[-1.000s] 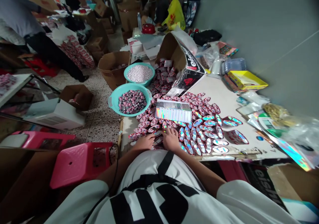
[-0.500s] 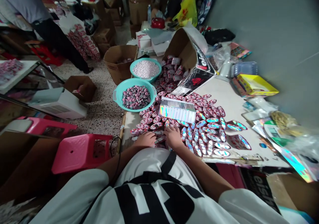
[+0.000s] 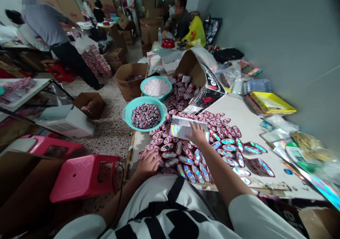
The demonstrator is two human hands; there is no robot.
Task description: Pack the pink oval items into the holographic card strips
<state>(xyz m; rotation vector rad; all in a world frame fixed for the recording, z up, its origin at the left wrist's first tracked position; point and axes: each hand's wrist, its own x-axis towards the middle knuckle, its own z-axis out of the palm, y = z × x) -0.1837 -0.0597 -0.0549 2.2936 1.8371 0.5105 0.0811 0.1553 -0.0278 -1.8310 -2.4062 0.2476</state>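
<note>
My left hand (image 3: 149, 162) rests with its fingers stretched out on the small pink-and-red packs at the table's front left. My right hand (image 3: 197, 133) reaches over a shiny silver sheet (image 3: 179, 127), its fingers spread and touching it. The sheet has a rainbow gleam at its left end and lies on top of the packs. Around both hands stand many small oval-topped packs (image 3: 190, 173); several carry shiny silver strips on top, others show a pink round piece. Whether a strip sticks to my right fingertips is too small to tell.
A turquoise basin (image 3: 126, 115) of pink-and-silver round pieces stands at the left edge, with a second basin (image 3: 142, 90) of white pieces behind. A tipped carton (image 3: 205, 86) spills packs. A yellow tray (image 3: 285, 108) lies right; a pink stool (image 3: 73, 180) stands left. Other people work farther back.
My right hand has moved forward from the front packs onto the silver sheet. My left hand has shifted left and lies flatter. The camera view has tilted up.
</note>
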